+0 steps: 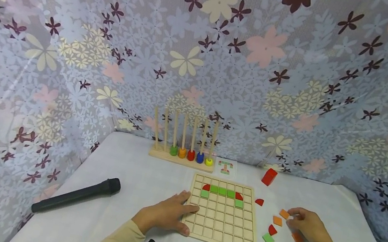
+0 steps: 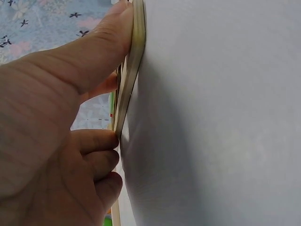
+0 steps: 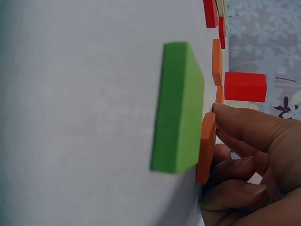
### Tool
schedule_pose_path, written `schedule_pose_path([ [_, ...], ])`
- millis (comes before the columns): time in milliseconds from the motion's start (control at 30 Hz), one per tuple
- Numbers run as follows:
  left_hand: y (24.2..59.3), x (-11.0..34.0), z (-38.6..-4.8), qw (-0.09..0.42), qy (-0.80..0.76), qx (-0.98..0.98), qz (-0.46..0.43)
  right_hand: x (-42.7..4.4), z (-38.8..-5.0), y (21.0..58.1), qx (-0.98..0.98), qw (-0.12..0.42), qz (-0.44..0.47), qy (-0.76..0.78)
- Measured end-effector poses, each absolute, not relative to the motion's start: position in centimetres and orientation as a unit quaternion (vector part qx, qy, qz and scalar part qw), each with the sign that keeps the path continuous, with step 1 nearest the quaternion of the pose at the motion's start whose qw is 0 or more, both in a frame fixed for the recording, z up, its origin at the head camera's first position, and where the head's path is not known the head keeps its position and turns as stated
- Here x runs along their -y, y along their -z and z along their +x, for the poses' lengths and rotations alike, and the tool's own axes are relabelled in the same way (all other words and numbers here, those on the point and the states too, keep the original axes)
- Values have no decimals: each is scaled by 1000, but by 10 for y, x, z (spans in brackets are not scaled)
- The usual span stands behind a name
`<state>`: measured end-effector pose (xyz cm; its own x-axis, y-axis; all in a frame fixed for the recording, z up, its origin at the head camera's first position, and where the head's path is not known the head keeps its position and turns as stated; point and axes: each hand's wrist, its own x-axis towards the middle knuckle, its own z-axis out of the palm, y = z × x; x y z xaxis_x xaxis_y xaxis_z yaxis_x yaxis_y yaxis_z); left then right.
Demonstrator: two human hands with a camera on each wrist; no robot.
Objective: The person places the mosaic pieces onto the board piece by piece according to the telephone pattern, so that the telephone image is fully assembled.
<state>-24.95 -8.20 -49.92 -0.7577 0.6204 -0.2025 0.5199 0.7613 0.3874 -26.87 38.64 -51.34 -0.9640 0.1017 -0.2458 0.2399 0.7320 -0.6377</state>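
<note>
My left hand [image 1: 170,212] rests at the left edge of a wooden grid board [image 1: 217,237], thumb near its front corner and one finger over the squares. In the left wrist view, the thumb and fingertips touch the board's edge [image 2: 130,77]. Red quarter-round and green tiles [image 1: 222,191] form a row in the grid, with a green tile under each end. To the board's right, my right hand [image 1: 309,226] pinches an orange tile [image 1: 284,214] by its side with bent fingers. Another orange tile [image 3: 206,148] lies beneath that hand, beside a green tile [image 3: 178,108].
A pattern card [image 1: 226,168] and a peg stand with coloured beads [image 1: 181,159] are behind the board. A red block [image 1: 269,177] stands at the back right. Loose red pieces [image 1: 272,230] and green tiles [image 1: 268,239] lie right of the board. A black microphone [image 1: 76,194] lies left.
</note>
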Motion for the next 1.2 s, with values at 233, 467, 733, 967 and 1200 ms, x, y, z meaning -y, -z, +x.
schedule_pose_path([
  [233,498,82,-249,163,-155,-924,310,-384,-273,514,-929,102,106,339],
  [467,497,82,-250,166,-151,-923,314,-378,-277,515,-938,96,117,312],
  [733,498,82,-251,170,-160,-920,314,-379,-275,508,-934,84,111,329],
  [967,498,83,-252,166,-156,-921,315,-372,-269,491,-881,61,95,460],
  [1200,497,82,-250,174,-158,-921,310,-355,-273,481,-801,51,62,593],
])
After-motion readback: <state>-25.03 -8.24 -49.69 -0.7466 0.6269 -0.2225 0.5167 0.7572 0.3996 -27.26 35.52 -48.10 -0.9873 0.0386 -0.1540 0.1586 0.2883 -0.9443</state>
